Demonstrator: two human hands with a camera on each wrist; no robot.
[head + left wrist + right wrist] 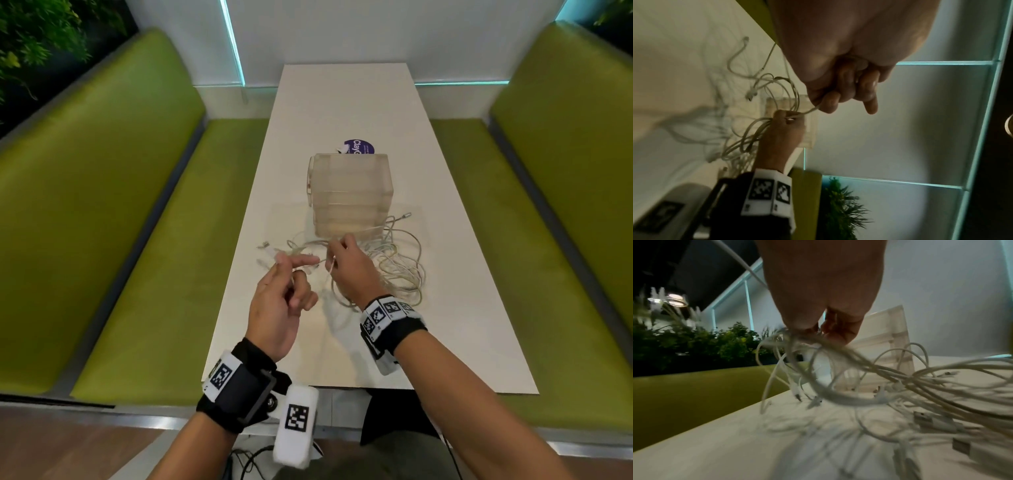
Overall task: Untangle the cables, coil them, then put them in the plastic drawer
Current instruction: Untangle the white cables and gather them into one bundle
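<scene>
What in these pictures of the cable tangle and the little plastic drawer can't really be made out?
- How many cables: head view, white strands overlap and are too thin to count.
- Drawer contents: frosted walls hide them.
- Purple sticker text: the drawer cuts it off.
- Right hand fingertips: right wrist view, the palm and blurred cables cover them.
- Which strand the left hand pinches: left wrist view, dim and blurred.

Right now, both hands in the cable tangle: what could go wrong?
1. The right hand grips a bunch of cables while the left hand pinches one strand; pulling apart may tighten the knot.
2. Loops lie against the plastic drawer; a tug might drag it.
3. Loose connectors could snag.
</scene>
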